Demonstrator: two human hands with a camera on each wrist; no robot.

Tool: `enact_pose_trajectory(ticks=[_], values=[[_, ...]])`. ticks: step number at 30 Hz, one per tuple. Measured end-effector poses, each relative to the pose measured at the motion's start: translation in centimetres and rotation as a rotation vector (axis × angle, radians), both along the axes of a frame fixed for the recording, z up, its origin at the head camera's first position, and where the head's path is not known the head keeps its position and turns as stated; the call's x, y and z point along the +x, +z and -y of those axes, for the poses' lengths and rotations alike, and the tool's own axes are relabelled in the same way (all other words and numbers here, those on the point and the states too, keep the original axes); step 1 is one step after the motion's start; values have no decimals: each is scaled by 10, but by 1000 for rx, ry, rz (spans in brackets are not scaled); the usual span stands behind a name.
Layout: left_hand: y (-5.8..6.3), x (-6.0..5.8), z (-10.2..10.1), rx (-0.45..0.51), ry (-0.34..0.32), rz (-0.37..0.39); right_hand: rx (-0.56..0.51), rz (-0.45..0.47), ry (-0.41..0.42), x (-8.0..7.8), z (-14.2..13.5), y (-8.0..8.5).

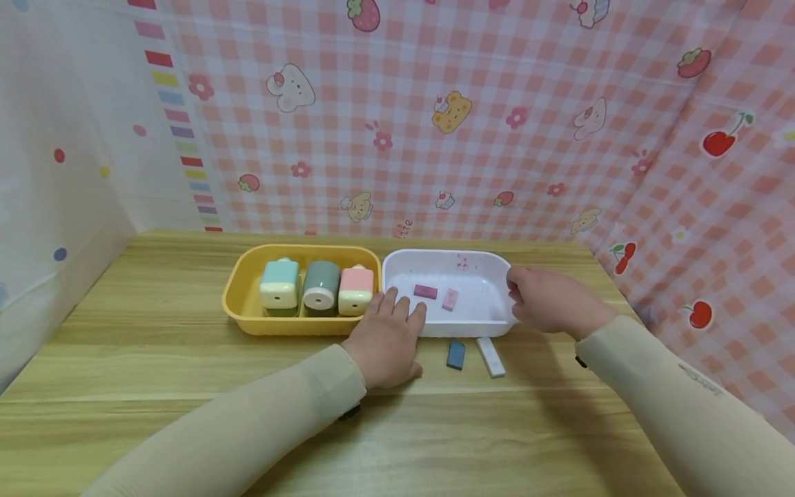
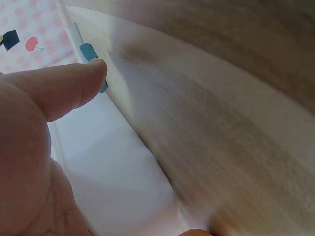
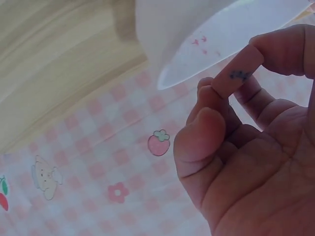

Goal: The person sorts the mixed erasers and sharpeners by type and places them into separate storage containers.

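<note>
My right hand (image 1: 549, 298) is at the right end of a white tray (image 1: 456, 330), and its fingers pinch a pink eraser (image 3: 238, 73) with a dark blue print, seen in the right wrist view. The left hand (image 1: 388, 338) lies palm down with fingers spread, its fingertips over the white tray's front left rim. Inside the white tray are a dark pink eraser (image 1: 426, 291) and a light pink eraser (image 1: 450, 299). On the table before it lie a blue eraser (image 1: 456, 355) and a white eraser (image 1: 491, 357); the left thumb points toward the blue one.
A yellow tray (image 1: 239, 321) stands against the white tray's left side. It holds a mint pencil sharpener (image 1: 279, 284), a grey-green one and a pink one. Behind the wooden table (image 1: 155, 366) hangs a pink checked cloth (image 1: 397, 103).
</note>
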State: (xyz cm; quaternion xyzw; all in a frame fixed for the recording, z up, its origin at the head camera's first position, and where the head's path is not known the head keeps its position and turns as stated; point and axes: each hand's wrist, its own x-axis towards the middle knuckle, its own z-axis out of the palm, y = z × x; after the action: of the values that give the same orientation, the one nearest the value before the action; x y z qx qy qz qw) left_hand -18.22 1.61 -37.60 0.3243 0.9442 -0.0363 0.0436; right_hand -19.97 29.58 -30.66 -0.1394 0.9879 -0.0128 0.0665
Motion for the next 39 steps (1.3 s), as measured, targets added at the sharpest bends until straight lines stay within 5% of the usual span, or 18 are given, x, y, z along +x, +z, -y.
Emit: enact_pose_trajectory(ticks=[27, 39], values=[[0, -1, 0, -7, 4, 1, -10, 60, 57, -33, 43, -1], [0, 0, 1, 11, -7, -19, -17, 30, 211, -45, 67, -8]])
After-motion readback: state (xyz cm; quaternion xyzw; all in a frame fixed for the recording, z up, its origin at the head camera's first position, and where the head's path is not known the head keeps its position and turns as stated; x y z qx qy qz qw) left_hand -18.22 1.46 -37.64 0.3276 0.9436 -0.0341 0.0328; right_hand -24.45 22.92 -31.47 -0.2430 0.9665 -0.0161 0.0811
